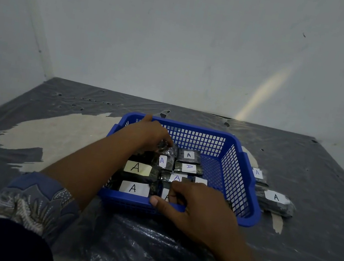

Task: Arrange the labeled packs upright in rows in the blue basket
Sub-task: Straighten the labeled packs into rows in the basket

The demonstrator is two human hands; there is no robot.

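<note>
The dark, plastic-wrapped packs with white paper labels marked "A" sit mostly inside the blue perforated plastic basket [240, 164], filling its left and middle part in two rough columns. In the left column two labels show clearly: a yellowish-lit one [137, 167] and a white one at the near wall [134, 188]. In the middle column five labels can be counted, from the far pack [189, 155] towards the near rim, though the nearest ones are partly covered by fingers; a further label edge peeks out just right of them. So at least seven packs are in the basket, and the exact total cannot be told. The right third of the basket floor is bare.

The left hand [150, 132] reaches over the far left corner, its fingers closed on a crinkled pack [168, 156] at the top of the left column. The right hand [197, 205] rests at the near rim, thumb on the blue edge, fingers curled onto a pack [166, 194] just inside; whether it truly grips it cannot be told.

Outside, just right of the basket, two more labelled packs lie flat on the floor: one near the wall of the basket [258, 174], one nearer the camera [275, 200].

All of this lies on a dark grey wrinkled plastic sheet [170, 244] with a pale worn patch at the left, before a plain white wall [181, 40]. A patterned blue sleeve [37, 196] covers the left arm.
</note>
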